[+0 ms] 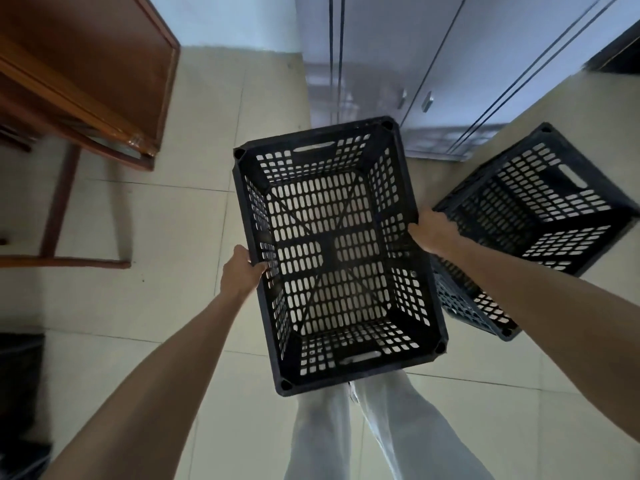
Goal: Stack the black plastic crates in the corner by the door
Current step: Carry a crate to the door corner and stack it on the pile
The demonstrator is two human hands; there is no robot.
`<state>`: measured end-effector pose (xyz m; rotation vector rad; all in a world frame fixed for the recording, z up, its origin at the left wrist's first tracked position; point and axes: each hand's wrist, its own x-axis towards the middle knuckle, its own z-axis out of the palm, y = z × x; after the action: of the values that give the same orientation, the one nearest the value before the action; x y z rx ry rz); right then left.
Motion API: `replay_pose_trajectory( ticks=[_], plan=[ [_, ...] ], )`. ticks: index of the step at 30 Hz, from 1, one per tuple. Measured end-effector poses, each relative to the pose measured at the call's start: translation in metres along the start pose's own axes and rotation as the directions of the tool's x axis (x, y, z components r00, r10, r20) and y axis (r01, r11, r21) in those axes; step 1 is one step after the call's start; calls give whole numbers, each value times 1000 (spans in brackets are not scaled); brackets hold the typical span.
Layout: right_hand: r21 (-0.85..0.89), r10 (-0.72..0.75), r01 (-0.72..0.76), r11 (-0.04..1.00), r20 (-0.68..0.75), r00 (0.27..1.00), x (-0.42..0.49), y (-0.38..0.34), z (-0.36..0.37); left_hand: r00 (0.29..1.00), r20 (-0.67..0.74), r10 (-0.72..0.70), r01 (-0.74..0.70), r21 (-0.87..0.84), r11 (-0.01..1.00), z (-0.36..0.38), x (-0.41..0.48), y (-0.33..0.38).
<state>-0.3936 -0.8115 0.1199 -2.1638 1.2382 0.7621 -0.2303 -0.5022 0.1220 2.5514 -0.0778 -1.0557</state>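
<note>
Straight beyond both hands, bare tiled floor (180,216) runs up to a pale wall (225,19) and a grey cabinet (398,64) with two small metal handles (428,100). The widest open strip of floor lies to the outside of the left hand (241,273).

The black crate (327,252) hangs between the two hands, open side up, and the tiles show through its slotted bottom. Its long rims run away from the person. Its near end covers the tops of the pale trousers (388,431), and its far end reaches toward the foot of the cabinet. The left hand grips the left long rim at about mid-length, its fingers curled over the edge into the crate. The right hand (433,232) grips the right long rim a little farther along, curled over that edge in the same way. Both forearms are stretched out to the crate.

Just outside the right hand, and partly under the right forearm, a second black crate (540,209) lies on the floor, turned at an angle to the held one. A handle slot shows in one of its walls. I cannot tell whether it sits flat or tipped. It takes up the floor on that side, close by the cabinet front.

Well out beyond the left hand stands brown wooden furniture (86,71), its legs and rails coming down onto the tiles. Behind and outside the left forearm, a dark object (19,375) sits at the frame's edge, too blurred to identify.
</note>
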Motion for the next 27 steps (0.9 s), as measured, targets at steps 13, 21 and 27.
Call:
replay_pose_trajectory(
  ticks=[13,21,27],
  plan=[
    [112,-46,54,992,-72,996,-209,-8,-110,953,-83,291,-278,142,950,-131,-186,40],
    [148,72,-44,988,-190,979,-315,29,-128,887,-44,459,-437,237,868,-163,-245,64],
    [239,205,-147,960,-241,948,-384,94,-132,807,39,589,-578,257,774,-155,-286,115]
  ],
)
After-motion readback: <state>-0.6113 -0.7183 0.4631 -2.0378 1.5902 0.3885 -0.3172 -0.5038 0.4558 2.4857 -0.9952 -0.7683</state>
